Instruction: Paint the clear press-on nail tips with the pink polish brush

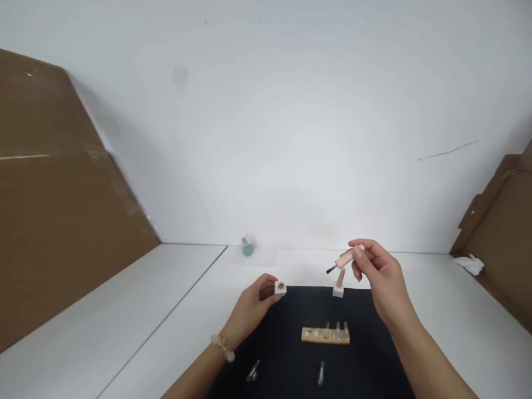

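Note:
My left hand (258,299) grips a small white square nail polish bottle (280,288) whose neck is uncapped. Pinched in my right hand (380,271) is a pinkish nail polish brush cap (344,259), its dark bristles pointing down and left. Just below that brush, a second nail polish bottle (338,288) with a long pink cap stands at the mat's back edge. Closer to me lies a yellow strip (307,334) with several clear nail tips (338,331) standing on its right part.
On the black mat (286,360) lie a clear nail tip (321,373) and a small clear piece (252,371). A teal bottle (247,249) stands by the white wall. Crumpled white tissue (469,264) is at the right, beside cardboard (499,221); more cardboard (62,210) is at left.

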The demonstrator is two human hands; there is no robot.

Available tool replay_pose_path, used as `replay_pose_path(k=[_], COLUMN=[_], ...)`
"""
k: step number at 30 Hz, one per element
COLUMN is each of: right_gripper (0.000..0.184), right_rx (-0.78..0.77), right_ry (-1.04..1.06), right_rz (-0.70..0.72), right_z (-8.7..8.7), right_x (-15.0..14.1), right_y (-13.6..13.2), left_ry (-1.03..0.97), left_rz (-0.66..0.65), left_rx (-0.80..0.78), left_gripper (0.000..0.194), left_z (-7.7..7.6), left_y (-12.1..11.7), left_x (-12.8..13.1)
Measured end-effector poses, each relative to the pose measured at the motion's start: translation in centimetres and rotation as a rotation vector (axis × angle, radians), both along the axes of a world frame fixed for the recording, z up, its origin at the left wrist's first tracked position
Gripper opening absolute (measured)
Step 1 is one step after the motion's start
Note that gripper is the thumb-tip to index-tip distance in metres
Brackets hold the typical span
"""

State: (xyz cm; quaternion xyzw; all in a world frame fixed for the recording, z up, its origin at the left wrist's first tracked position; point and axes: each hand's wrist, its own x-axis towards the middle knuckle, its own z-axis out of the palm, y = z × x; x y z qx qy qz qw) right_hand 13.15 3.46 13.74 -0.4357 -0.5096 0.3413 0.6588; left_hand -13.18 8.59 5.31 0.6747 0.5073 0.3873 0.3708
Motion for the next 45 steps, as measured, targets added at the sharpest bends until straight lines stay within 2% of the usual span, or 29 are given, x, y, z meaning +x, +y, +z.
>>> replay_pose_path(k=[5,9,11,14,22,32,39,45], right_gripper=[0.023,0.011,0.009,0.009,0.008,0.008,0.008,0.010], right_rx=[0.067,0.254,0.347,0.432,0.424,0.426,0.422,0.475], right_ry=[-0.096,-0.288,-0.376,-0.487,-0.611,-0.657,-0.659,-0.707], right_rz=[-0.016,-0.218,-0.298,-0.342,-0.370,-0.347,-0.305,-0.184], right_z=[-0.6,-1.0,-1.0,-0.7,0.2,0.0,-0.3,-0.5], right_x=[-0.8,-1.9,-2.3,-2.6,-2.4,-2.4,-2.4,-2.2], right_y=[-0.9,-1.9,-2.3,-2.5,-2.9,-2.9,-2.8,-2.2], left_ry=[0.035,0.070,0.067,0.041,0.042,0.105,0.119,0.122], left_rz=[0.083,0.086,0.066,0.052,0.075,0.069,0.047,-0.010], left_rx=[0.176,0.356,0.369,0.369,0.407,0.472,0.492,0.577], left_gripper=[0.026,0.024,0.023,0.023,0.023,0.023,0.021,0.027], left_z=[2.2,4.4,5.2,5.9,6.0,6.0,6.3,6.5], left_y=[-2.1,-3.2,-3.4,-3.5,-3.8,-4.1,-4.0,-4.1], left_x=[1.9,3.8,4.4,4.9,5.0,4.7,4.9,5.0])
